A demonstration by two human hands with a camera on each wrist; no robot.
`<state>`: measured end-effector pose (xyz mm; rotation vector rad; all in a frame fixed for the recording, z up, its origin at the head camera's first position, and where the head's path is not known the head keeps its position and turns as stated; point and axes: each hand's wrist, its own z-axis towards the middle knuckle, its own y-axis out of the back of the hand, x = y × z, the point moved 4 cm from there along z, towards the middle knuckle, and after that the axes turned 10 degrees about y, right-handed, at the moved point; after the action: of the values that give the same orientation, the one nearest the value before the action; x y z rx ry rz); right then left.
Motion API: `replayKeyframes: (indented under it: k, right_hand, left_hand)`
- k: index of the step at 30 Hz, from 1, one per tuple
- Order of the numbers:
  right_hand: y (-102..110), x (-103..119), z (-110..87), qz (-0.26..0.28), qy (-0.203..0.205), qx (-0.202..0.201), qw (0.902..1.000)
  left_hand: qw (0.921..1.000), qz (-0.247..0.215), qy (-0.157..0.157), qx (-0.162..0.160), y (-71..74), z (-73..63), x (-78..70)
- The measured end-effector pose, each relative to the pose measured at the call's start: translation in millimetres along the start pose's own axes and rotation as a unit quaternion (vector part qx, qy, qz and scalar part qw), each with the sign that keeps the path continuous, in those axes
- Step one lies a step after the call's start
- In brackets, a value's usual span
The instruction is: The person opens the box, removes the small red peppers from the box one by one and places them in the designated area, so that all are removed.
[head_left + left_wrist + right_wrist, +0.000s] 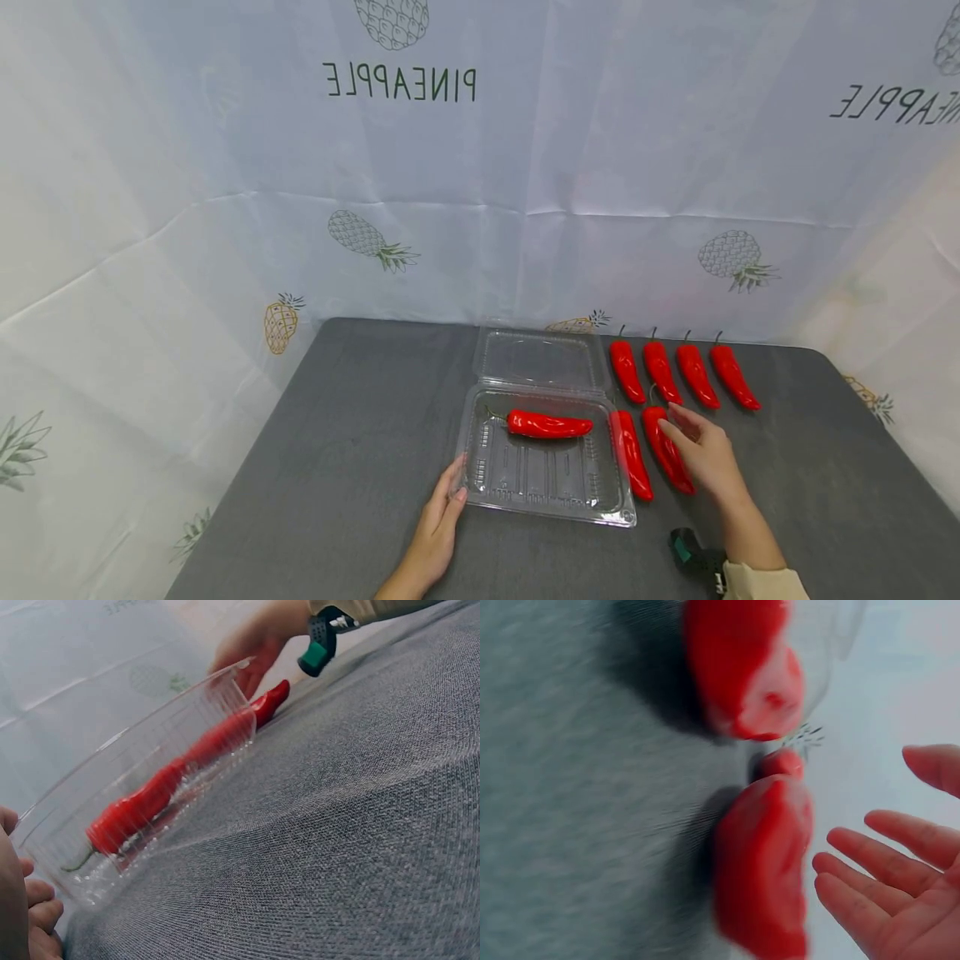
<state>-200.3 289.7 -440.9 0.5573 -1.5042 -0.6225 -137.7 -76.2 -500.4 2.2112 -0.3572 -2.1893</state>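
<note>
A clear plastic clamshell container point(517, 477) lies with its lid folded back. One red chili pepper point(549, 426) lies across its tray, stem to the left. My left hand point(433, 529) grips the container's front left edge; in the left wrist view its curled fingers point(43, 907) show beside the wall. My right hand point(703, 454) hovers over another red pepper point(662, 446), right of the container. In the right wrist view this hand point(900, 885) has its fingers spread and extended, with nothing between them. A further red pepper point(634, 462) lies between that one and the container wall.
Several red peppers, such as the rightmost one point(733, 377), stand in a row at the back right, stems away from me. The clear lid point(540, 358) reaches the back edge of the grey tabletop point(360, 433). Behind hangs a white pineapple-print curtain point(480, 167).
</note>
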Motion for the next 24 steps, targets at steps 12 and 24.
replayKeyframes:
  k: [12,24]
  right_hand:
    - [4.7,34.0,7.6,0.038,0.033,0.006,0.9987]
    - [-12.0,62.1,21.3,0.055,0.083,0.047,0.9940]
  left_hand:
    - [1.0000,0.003,0.000,-0.001,0.2,-0.2,0.3]
    - [1.0000,0.006,-0.006,-0.004,-0.1,0.0,-0.2]
